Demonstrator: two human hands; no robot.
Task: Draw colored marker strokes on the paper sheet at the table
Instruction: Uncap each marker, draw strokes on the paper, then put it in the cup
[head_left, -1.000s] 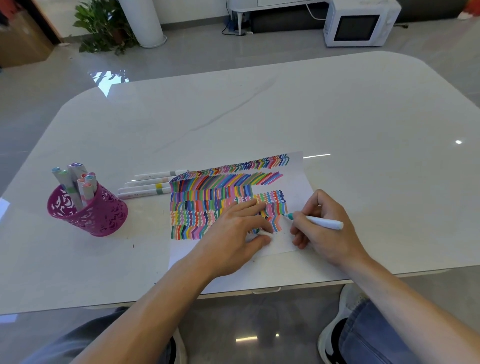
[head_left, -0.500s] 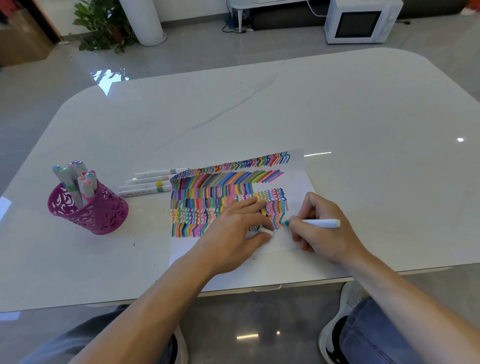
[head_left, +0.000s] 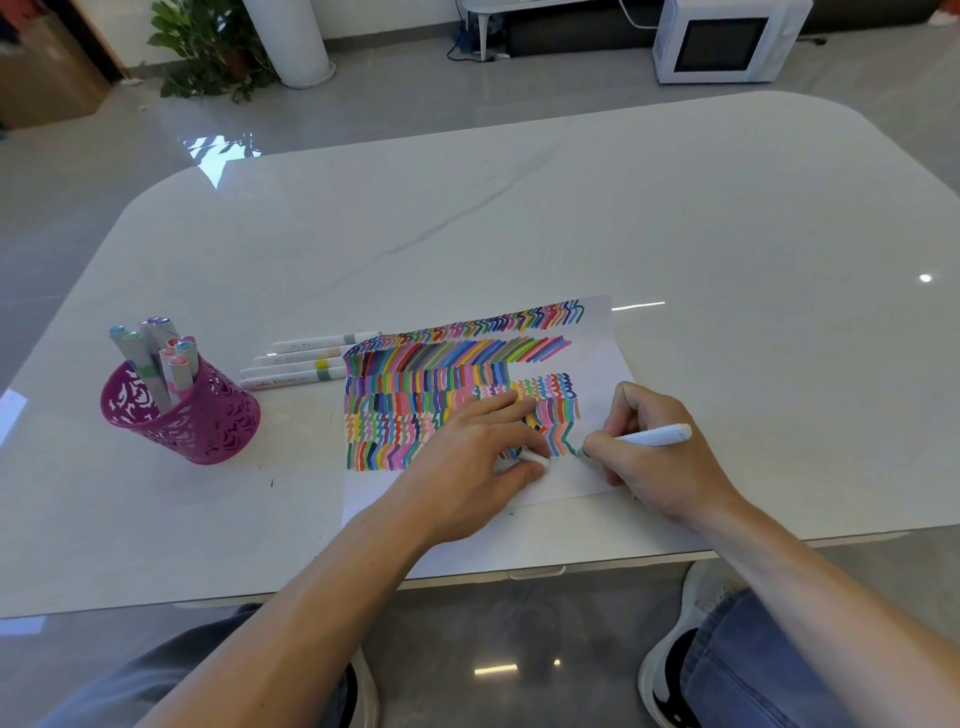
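Note:
A white paper sheet (head_left: 597, 353) lies near the table's front edge, covered with rows of multicoloured strokes (head_left: 431, 395). My right hand (head_left: 660, 467) grips a white marker (head_left: 654, 435) and its green tip touches the paper at the lower end of a green zigzag, right of the bottom row. My left hand (head_left: 467, 457) rests on the sheet over the strokes, fingers stretched out. Its thumb and forefinger pinch a small white marker cap (head_left: 535, 458).
A magenta cut-out cup (head_left: 197, 421) with several markers stands on the white table (head_left: 519, 234) to the left. Several white markers (head_left: 306, 364) lie between the cup and the sheet. A white microwave (head_left: 727, 41) and a plant (head_left: 208, 52) sit on the floor beyond.
My right hand has drawn the marker tip down the sheet toward me, leaving a green zigzag stroke. My left hand has stayed on the paper.

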